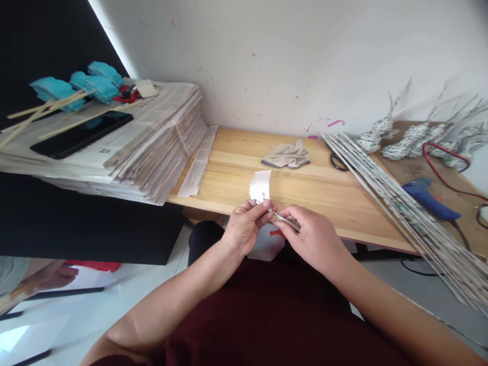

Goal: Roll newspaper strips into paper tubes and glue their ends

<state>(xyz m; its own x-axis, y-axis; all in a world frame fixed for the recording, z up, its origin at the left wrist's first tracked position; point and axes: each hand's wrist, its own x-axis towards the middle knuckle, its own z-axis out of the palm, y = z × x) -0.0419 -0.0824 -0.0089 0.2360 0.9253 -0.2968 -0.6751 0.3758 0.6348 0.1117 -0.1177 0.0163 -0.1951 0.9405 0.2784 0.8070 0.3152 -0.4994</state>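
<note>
Your left hand [247,223] pinches the lower end of one narrow paper strip [260,186], and your right hand [310,235] grips a thin skewer [284,219] that runs from its fingers into the strip's corner just beside your left thumb; both hands are closed on these, close together at the near edge of the wooden table [236,168]. The strip looks light, limp and easy to tear, so I'd keep hold right at the corner where it meets the stick; the skewer looks stiff but slim, best held near its tip. Just beyond your fingers lies one cloth glove [286,155]. Off to your right, a bundle of rolled paper tubes [385,190], too many to count, and one blue glue gun [429,197]. Far to your left, one newspaper stack [152,142].
</note>
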